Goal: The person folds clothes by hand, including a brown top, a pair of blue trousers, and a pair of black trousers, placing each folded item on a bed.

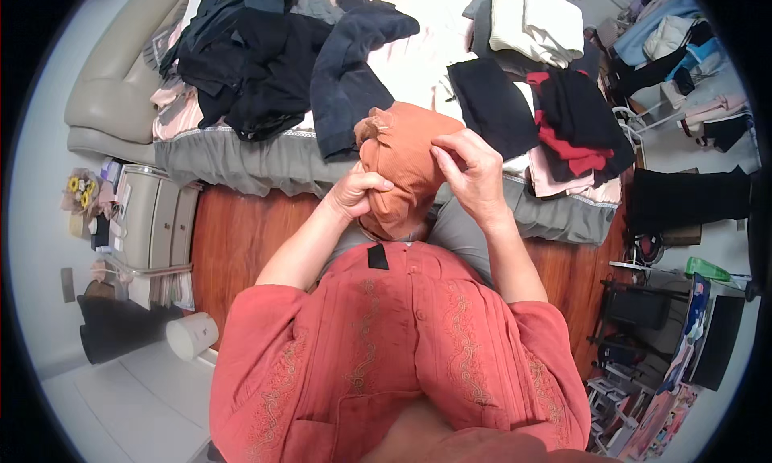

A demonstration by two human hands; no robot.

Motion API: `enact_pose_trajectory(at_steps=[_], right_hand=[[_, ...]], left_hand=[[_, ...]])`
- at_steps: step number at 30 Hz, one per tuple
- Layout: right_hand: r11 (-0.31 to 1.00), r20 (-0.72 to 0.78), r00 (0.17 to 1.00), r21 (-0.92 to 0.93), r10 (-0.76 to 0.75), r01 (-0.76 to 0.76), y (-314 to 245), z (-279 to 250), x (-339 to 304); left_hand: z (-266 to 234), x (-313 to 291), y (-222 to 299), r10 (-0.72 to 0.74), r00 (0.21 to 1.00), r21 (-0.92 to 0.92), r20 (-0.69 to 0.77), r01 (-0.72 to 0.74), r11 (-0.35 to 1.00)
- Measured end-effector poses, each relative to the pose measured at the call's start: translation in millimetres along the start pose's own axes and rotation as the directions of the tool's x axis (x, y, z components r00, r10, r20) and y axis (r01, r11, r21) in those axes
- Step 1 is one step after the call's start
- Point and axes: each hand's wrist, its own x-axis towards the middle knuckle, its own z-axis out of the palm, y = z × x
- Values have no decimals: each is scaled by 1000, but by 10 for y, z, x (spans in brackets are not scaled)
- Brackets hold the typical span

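An orange ribbed garment [418, 145], bunched and partly folded, is held up in front of my lap; its kind does not show. My left hand [354, 194] is closed on its left side, with the thumb lying over the cloth. At the upper right edge, my right hand [476, 176] pinches the fabric between thumb and fingers. Just behind the garment, a dark blue-grey piece of clothing [338, 81] hangs over the bed's near edge. Black folded cloth [492, 101] lies on the bed beyond my right hand.
The bed has a grey ruffled skirt [249, 167]. A heap of dark clothes [249, 69] lies at its left, stacks with white knits [537, 29] and red-and-black clothes [583, 113] at its right. A nightstand [161, 218] and white bin [191, 336] stand left; clothing racks [655, 113] right.
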Motion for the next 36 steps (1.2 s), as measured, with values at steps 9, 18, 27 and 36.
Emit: enact_pose_trajectory(at_steps=[9, 18, 27, 36], right_hand=[[981, 2, 996, -175, -84, 83, 44, 32, -46], [976, -155, 966, -33, 209, -217, 407, -285, -254], [130, -422, 555, -702, 717, -701, 2025, -2015, -1899], [55, -546, 495, -632, 676, -773, 2709, -2289, -3246]], left_hand=[[14, 40, -24, 22, 1000, 32, -1, -21, 999], [-46, 94, -82, -26, 1000, 18, -14, 26, 1000], [-107, 63, 28, -11, 999, 9, -42, 12, 1000], [43, 101, 72, -101, 995, 117, -14, 102, 988]])
